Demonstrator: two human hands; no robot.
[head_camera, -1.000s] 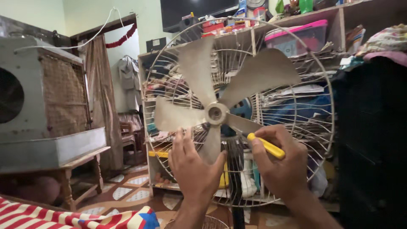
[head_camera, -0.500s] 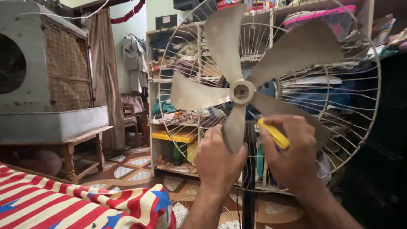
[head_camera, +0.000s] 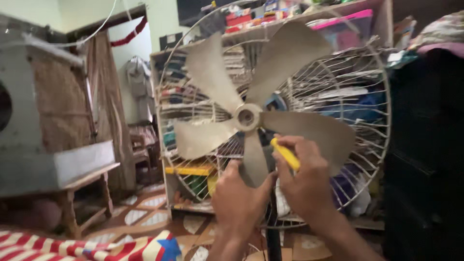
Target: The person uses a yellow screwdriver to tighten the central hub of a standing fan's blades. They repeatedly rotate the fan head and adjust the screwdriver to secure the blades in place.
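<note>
The left hand (head_camera: 240,203) is up against the bottom blade (head_camera: 253,162) of the fan (head_camera: 246,117), its fingers curled around the blade's edge, and it is best to hold that blade firm so the fan cannot spin. Just to its right, the right hand (head_camera: 307,181) has its grip closed tight on a yellow screwdriver (head_camera: 285,153), which points up toward the round hub in the middle. The tip should sit straight on the hub and turn slowly, away from the wire cage (head_camera: 367,125) behind.
</note>
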